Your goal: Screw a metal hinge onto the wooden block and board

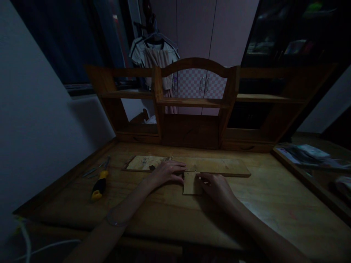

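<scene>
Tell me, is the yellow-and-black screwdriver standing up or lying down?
Lying down: the screwdriver is stretched out along the desktop, its shaft pointing away from the person.

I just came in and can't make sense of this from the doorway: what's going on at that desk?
Someone is working with two bare hands at a wooden desk. The left hand and right hand are on either side of a small square board, whose far edge meets a long board. A yellow and black screwdriver lies off to the left, untouched.
</scene>
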The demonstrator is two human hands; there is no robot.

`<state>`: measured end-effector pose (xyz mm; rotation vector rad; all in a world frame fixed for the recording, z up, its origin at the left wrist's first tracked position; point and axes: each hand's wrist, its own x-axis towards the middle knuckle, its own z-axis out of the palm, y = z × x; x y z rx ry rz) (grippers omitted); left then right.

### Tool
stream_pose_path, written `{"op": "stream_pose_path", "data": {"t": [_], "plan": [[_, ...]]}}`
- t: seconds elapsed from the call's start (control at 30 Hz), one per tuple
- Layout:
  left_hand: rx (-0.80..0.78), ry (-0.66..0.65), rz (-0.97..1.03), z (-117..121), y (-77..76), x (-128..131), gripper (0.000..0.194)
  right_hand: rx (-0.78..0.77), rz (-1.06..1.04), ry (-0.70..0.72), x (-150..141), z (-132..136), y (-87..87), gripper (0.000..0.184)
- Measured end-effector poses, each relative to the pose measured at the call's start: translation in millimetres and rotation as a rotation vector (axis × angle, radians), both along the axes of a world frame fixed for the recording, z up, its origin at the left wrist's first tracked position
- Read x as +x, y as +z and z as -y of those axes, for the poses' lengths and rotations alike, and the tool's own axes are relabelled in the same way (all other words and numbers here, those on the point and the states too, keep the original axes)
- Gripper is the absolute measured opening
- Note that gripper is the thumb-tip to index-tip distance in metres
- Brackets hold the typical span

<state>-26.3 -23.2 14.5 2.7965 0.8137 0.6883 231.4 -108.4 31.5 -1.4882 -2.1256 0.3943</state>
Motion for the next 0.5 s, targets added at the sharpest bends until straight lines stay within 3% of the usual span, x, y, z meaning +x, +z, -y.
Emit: {"op": "stream_pose_path", "data": {"t": [0.17, 0.3, 0.4, 0.5], "plan": [[-0.031, 0.0, 0.03, -1.5, 0.3, -1.3, 0.061, 0.044, -0.012, -0.069, 3.9, -0.5, 1.2, 0.028], [-0.037, 0.038, 0.096, 1.4, 4.7, 1.6, 0.049, 0.117, -0.153, -0.132, 15.5, -9.0, 5.6, 0.033], [-0.018, 0.149, 0.179, 1.9, 15.8, -1.1, 0.033, 0.123, -0.253, -0.13, 25.7, -18.3, 8.9, 0.038], [0.031, 0.312, 0.277, -3.3, 35.8, -31.1, 0.031, 0.136, -0.299, -0.12, 34.4, -24.3, 11.3, 0.043]]}}
